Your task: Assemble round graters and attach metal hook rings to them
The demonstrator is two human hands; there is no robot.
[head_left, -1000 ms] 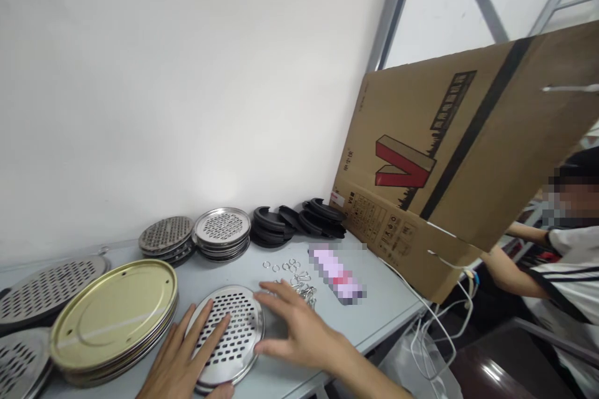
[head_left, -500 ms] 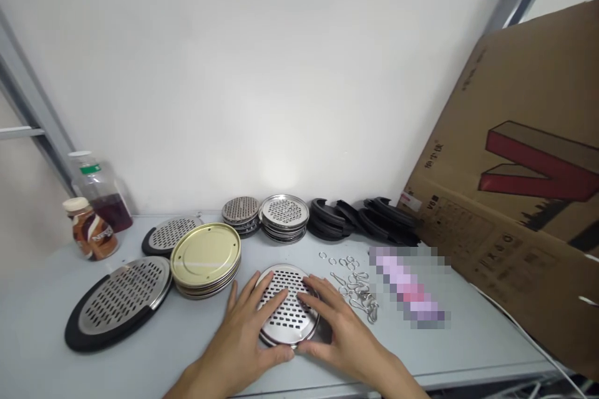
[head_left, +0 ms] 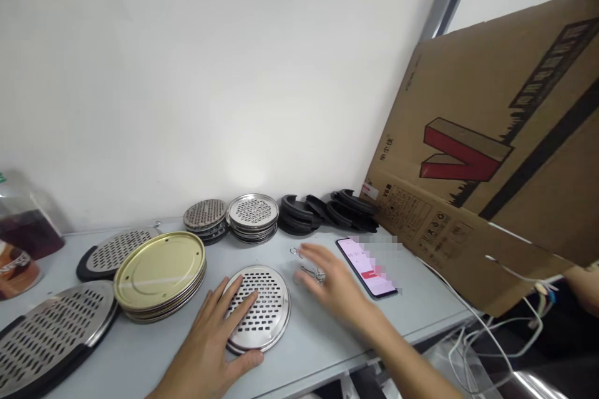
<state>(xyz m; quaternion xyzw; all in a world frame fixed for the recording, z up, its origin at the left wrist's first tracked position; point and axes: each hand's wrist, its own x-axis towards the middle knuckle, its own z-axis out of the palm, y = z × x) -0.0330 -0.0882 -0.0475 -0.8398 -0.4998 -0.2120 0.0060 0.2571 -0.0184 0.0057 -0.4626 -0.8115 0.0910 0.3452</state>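
Note:
A round metal grater plate with rows of slots lies on the grey table, seemingly on top of another thin round piece. My left hand rests on its left side with spread fingers on the slotted face and the thumb by the near rim. My right hand hovers over the small metal clips, fingers apart and nothing visible in them; it covers most of the clips. Small metal rings lie just beyond its fingertips.
Gold-coloured lids are stacked at left, near black-rimmed graters. Behind stand stacked grater plates and black curved pieces. A phone lies right, before a cardboard box. Bottles stand far left.
My right hand has left the grater plate and moved right, over the clips. My left hand stays on the plate. The view has turned right, and the phone now shows more clearly.

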